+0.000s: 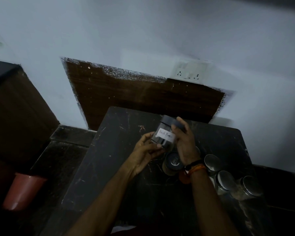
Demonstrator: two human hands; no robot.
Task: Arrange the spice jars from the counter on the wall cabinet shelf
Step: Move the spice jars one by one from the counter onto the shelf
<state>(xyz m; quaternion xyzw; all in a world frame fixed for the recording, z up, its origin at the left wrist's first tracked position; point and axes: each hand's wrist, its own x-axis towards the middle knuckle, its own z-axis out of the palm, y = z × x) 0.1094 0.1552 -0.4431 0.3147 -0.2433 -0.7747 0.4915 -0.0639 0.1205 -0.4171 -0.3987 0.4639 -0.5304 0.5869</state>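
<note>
Both hands hold one labelled jar (165, 136) above the counter (109, 150): left hand (146, 150) grips its base, right hand (184, 142) wraps its side near the lid.

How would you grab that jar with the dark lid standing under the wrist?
Probably by its dark lid, coming straight down from above. The jar stands upright with its top open to the camera, while the right hand holding the labelled jar and the steel-lidded jars crowd its sides.

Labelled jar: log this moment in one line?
both hands: left hand, right hand | hold: labelled jar | above: counter | waiting: steel-lidded jars
</note>
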